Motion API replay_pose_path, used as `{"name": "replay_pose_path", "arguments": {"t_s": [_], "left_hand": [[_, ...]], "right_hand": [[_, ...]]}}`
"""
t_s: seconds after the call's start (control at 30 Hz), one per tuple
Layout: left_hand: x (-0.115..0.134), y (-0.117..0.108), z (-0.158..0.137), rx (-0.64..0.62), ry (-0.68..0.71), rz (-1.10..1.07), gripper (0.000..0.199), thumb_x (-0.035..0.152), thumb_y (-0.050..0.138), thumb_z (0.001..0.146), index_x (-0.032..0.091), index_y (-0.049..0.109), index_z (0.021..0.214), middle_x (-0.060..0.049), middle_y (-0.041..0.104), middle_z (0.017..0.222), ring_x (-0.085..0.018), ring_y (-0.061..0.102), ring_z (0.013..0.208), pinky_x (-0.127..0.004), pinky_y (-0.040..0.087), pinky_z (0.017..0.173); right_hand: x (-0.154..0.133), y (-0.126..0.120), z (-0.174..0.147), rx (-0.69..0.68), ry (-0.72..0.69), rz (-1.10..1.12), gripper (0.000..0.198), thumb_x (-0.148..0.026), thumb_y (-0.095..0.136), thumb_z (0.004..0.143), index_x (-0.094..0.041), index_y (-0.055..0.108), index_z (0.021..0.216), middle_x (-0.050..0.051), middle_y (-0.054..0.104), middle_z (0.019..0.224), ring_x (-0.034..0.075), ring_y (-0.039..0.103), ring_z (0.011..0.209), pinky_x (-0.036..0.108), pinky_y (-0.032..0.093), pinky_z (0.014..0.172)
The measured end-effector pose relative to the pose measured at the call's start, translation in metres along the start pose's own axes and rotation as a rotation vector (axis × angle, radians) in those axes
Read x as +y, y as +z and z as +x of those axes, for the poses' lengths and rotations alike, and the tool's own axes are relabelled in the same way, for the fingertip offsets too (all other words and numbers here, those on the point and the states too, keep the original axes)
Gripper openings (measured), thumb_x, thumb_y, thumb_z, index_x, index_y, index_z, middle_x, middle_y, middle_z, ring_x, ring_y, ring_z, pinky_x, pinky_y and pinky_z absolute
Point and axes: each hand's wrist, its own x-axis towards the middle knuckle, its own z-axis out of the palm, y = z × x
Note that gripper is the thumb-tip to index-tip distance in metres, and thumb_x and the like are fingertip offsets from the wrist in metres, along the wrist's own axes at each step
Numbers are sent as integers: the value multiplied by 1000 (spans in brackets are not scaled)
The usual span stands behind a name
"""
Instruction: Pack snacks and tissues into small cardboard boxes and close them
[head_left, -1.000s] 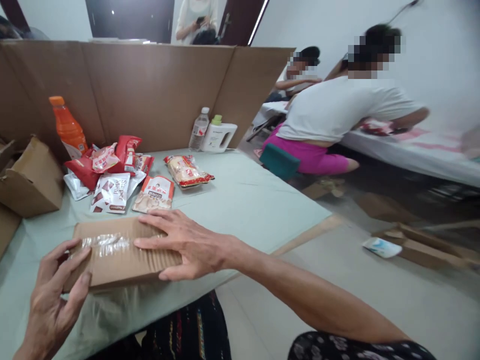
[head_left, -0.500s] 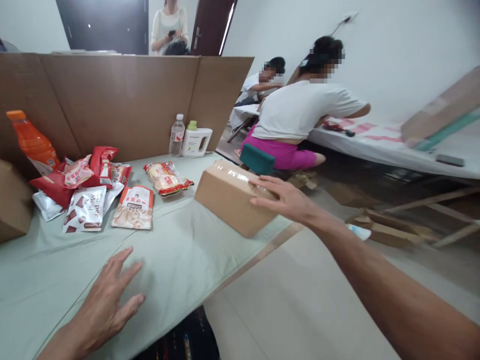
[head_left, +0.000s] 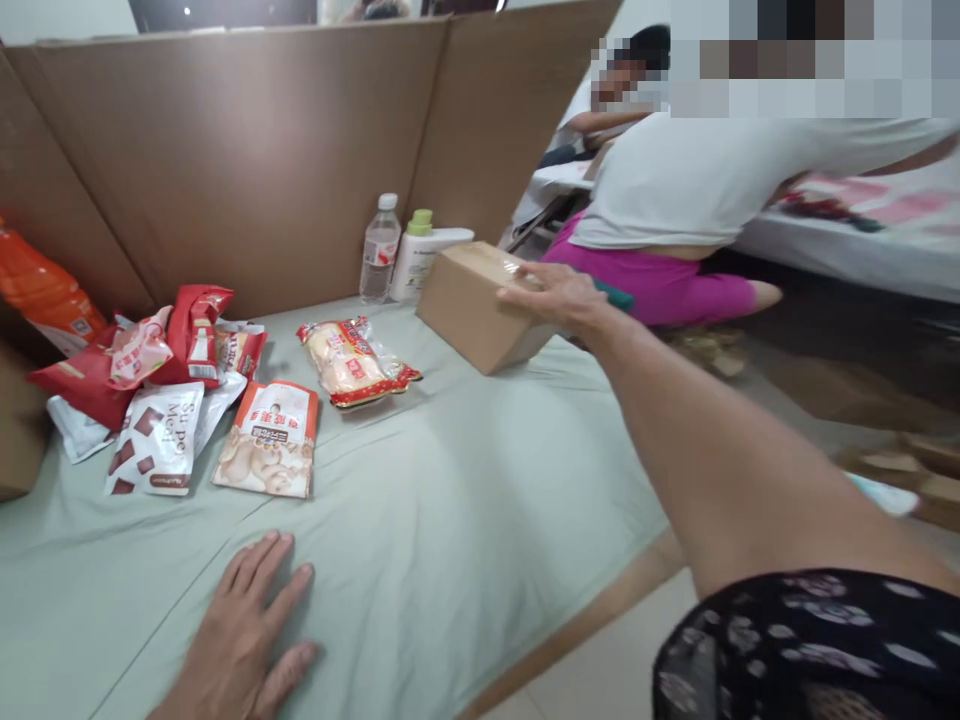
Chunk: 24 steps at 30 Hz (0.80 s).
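My right hand (head_left: pixel 559 297) reaches far out and holds the near right top edge of a closed cardboard box (head_left: pixel 469 305). Its fingers lie over the taped top, while the far side of the grip is hidden. The box stands on the green cloth (head_left: pixel 450 500) and partly covers a white jug with a green cap (head_left: pixel 414 262). My left hand (head_left: pixel 251 620) rests palm down on the cloth, fingers stretched and holding nothing. Closest to it lies an orange and white snack pouch (head_left: pixel 270 445).
A clear water bottle (head_left: pixel 380 255) stands beside the jug, before a tall cardboard screen (head_left: pixel 285 170). Bread in a red-edged bag (head_left: pixel 352 360), several snack bags (head_left: pixel 154 440) and an orange drink bottle (head_left: pixel 49 285) are leftward. A seated person (head_left: pixel 690 180) is just beyond the table.
My right hand has moved the cardboard box farther back, up against the bottles' corner, where it covers part of the jug. My left hand has come down flat on the cloth.
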Motion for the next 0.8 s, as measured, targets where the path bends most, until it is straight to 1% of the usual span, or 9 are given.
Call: {"name": "replay_pose_path", "arguments": {"t_s": [0.1, 0.2, 0.27, 0.3, 0.4, 0.5, 0.57, 0.67, 0.8], "left_hand": [[6, -8, 5, -28, -42, -50, 53, 40, 58, 101, 26, 51, 151, -13, 46, 162, -35, 44, 149, -56, 47, 116], [13, -14, 9, -75, -76, -101, 52, 39, 61, 100, 22, 53, 148, -18, 50, 158, -37, 46, 147, -59, 45, 116], [17, -17, 10, -119, -79, -133, 55, 42, 64, 98, 17, 54, 146, -22, 51, 155, -40, 48, 145, -61, 44, 116], [18, -17, 11, -129, -81, -145, 57, 44, 64, 98, 15, 54, 145, -24, 51, 154, -41, 48, 144, -62, 43, 116], [22, -14, 11, -107, -102, -154, 61, 54, 63, 97, 14, 56, 143, -23, 54, 152, -39, 49, 144, -57, 42, 117], [27, -9, 12, -71, -119, -130, 61, 58, 64, 96, 16, 59, 140, -20, 59, 147, -36, 53, 140, -52, 44, 116], [27, -11, 10, -45, -119, -110, 58, 59, 66, 94, 18, 63, 135, -17, 64, 141, -33, 58, 134, -46, 48, 113], [15, -32, 0, 26, -141, -77, 52, 58, 71, 90, 23, 68, 128, -13, 65, 142, -28, 60, 132, -39, 51, 110], [-48, -97, -32, 207, -384, 23, 48, 42, 71, 88, 20, 66, 131, -17, 53, 154, -32, 49, 144, -46, 41, 120]], "right_hand": [[-8, -2, -1, 119, 102, 20, 80, -65, 60, 93, -2, 59, 142, 33, 56, 144, 39, 49, 132, 58, 35, 103], [-25, -2, -22, 304, 164, 30, 64, -51, 61, 96, 2, 63, 133, 37, 54, 143, 43, 44, 137, 66, 31, 105], [-48, 8, -54, 401, 63, 77, 47, -41, 61, 95, -2, 69, 120, 36, 58, 137, 41, 49, 134, 64, 33, 107], [-63, 17, -76, 461, -87, 128, 40, -40, 64, 93, -6, 72, 113, 33, 62, 134, 40, 54, 130, 60, 36, 108], [-125, 48, -159, 308, -711, 270, 34, -42, 61, 95, -16, 71, 115, 21, 70, 126, 32, 65, 119, 49, 48, 103], [-193, 81, -237, 66, -1022, 188, 50, -43, 63, 92, -19, 63, 137, 19, 60, 145, 33, 61, 126, 47, 49, 101], [-229, 104, -266, -3, -1061, 85, 57, -40, 64, 90, -20, 59, 143, 19, 56, 151, 36, 58, 130, 47, 51, 98], [-253, 134, -276, 8, -984, 5, 45, -29, 57, 94, -19, 64, 137, 19, 62, 143, 35, 60, 126, 43, 53, 89], [-248, 155, -275, 67, -962, 14, 34, -18, 46, 99, -15, 71, 123, 19, 69, 131, 30, 65, 115, 38, 54, 85]]}}
